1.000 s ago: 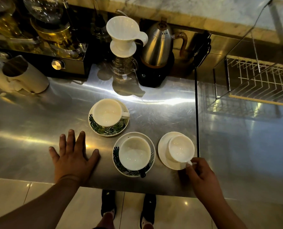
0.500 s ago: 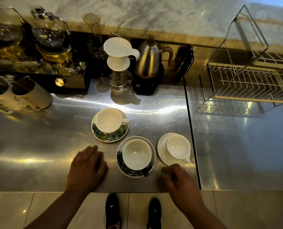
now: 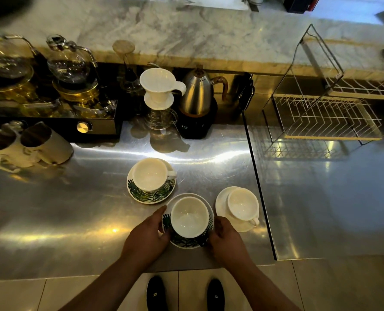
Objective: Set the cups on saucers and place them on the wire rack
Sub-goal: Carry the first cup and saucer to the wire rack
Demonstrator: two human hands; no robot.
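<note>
Three white cups stand on saucers on the steel counter. The near cup (image 3: 189,217) sits on a leaf-patterned saucer (image 3: 187,243). My left hand (image 3: 149,233) grips that saucer's left edge and my right hand (image 3: 225,239) grips its right edge. A second cup (image 3: 150,173) stands on a leaf saucer (image 3: 150,195) further back. The third cup (image 3: 242,204) rests on a plain white saucer (image 3: 222,199) to the right. The wire rack (image 3: 328,118) stands at the back right with nothing on it.
A kettle (image 3: 196,95) on a black base, a white dripper (image 3: 160,87) over a glass server, glass teapots (image 3: 70,68) on a warmer and two white jugs (image 3: 29,144) line the back and left. A seam (image 3: 261,198) splits the counter just right of the cups.
Both hands moved in from the counter to the near saucer and now hold its two edges. The view has tilted up, showing more of the rack and marble ledge.
</note>
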